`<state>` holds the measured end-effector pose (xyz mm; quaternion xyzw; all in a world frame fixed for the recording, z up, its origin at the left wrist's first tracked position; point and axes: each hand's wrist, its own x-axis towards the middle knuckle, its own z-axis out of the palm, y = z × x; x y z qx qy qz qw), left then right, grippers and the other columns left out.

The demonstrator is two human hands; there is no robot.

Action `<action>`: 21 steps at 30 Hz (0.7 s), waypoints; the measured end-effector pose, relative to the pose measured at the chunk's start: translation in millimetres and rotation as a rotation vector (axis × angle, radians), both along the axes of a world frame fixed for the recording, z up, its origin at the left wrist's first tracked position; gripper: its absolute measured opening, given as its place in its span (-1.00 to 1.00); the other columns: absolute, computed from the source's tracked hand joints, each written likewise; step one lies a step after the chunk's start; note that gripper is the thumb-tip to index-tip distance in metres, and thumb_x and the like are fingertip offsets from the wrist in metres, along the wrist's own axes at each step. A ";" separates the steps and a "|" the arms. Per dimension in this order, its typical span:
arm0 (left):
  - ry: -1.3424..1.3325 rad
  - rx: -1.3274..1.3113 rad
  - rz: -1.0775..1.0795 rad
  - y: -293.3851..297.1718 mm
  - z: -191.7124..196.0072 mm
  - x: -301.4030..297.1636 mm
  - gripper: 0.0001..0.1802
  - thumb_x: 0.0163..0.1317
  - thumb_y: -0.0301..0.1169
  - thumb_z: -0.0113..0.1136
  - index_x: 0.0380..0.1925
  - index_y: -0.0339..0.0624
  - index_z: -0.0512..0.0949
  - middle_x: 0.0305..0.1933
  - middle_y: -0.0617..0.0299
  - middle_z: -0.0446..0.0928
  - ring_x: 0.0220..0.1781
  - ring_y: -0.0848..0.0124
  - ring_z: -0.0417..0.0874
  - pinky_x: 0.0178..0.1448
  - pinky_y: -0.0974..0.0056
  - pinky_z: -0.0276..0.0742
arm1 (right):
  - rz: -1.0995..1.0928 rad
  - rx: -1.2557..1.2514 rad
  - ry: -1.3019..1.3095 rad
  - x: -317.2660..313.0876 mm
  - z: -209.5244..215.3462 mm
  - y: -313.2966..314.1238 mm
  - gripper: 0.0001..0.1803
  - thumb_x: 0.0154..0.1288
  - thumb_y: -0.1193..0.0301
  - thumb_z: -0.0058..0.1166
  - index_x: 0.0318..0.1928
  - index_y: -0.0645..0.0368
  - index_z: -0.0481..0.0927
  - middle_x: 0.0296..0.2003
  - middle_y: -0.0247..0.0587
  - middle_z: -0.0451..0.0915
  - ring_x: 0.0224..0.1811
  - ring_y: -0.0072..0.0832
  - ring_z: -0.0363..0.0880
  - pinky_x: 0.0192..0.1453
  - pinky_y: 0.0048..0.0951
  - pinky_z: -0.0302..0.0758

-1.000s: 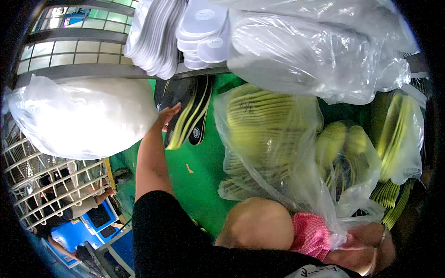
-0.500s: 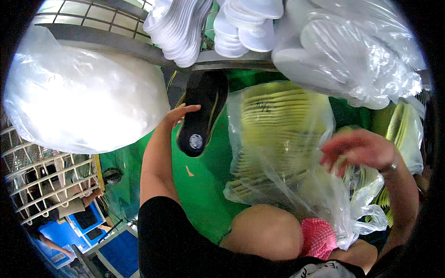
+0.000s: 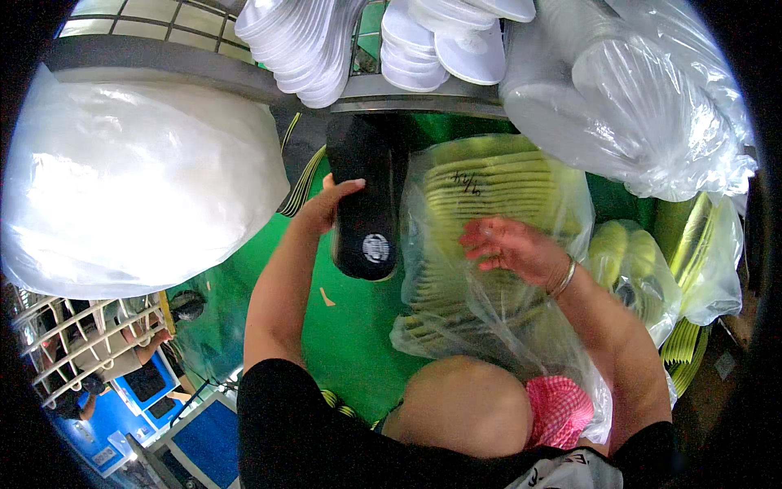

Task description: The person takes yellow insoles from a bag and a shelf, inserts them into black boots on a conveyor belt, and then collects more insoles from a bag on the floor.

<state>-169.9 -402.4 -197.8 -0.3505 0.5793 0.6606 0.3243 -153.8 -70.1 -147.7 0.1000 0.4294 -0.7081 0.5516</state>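
Observation:
A black insole with a round white print at its heel end is held upright in my left hand. The thumb lies over its face and the other fingers are behind its edge, mostly hidden. It seems to be a stack, but how many layers I cannot tell. To its right, a clear plastic bag of yellow-green insoles stands on the green floor. My right hand, with a bangle at the wrist, hovers in front of that bag, fingers loosely bent and apart, nothing visible in them.
White insoles lie in rows on the rack above, beside plastic-wrapped ones. A big white bag bulges at left. More bagged yellow-green insoles stand at right. Beyond a white wire rack, people work at blue tables.
My right hand has swung left and inward from the right side to before the yellow-green bag. My left hand keeps the black insole, now turned more upright.

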 end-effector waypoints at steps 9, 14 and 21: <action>0.165 -0.304 0.193 68.8 31.4 27.9 0.00 -0.30 -0.34 0.38 0.06 -0.15 -0.13 -0.05 0.00 0.26 -0.02 0.19 0.36 0.00 0.17 0.34 | -0.130 0.044 0.048 16.3 -12.0 6.1 -0.52 0.22 0.14 -0.15 0.06 0.17 0.27 -0.11 -0.17 0.42 -0.09 -0.42 0.41 -0.03 -0.37 0.36; 0.453 -0.119 -0.067 78.9 113.2 56.1 0.13 -0.34 -0.36 0.40 0.12 -0.29 -0.24 0.07 -0.04 0.18 0.12 0.20 0.25 0.19 0.19 0.14 | -0.509 -0.031 0.021 18.7 2.0 -3.6 -0.55 0.22 0.20 -0.14 0.05 0.17 0.27 -0.05 -0.12 0.37 0.00 -0.38 0.35 0.10 -0.29 0.27; 0.477 -0.117 -0.474 125.3 124.7 53.2 0.22 -0.32 -0.25 0.41 0.15 -0.37 -0.32 0.15 -0.05 0.09 0.22 0.17 0.12 0.27 0.20 -0.01 | -0.371 -0.207 0.139 20.5 53.8 -7.4 -0.25 -0.02 0.18 0.13 0.15 0.19 0.14 0.06 -0.14 0.30 0.11 -0.33 0.25 0.19 -0.31 0.16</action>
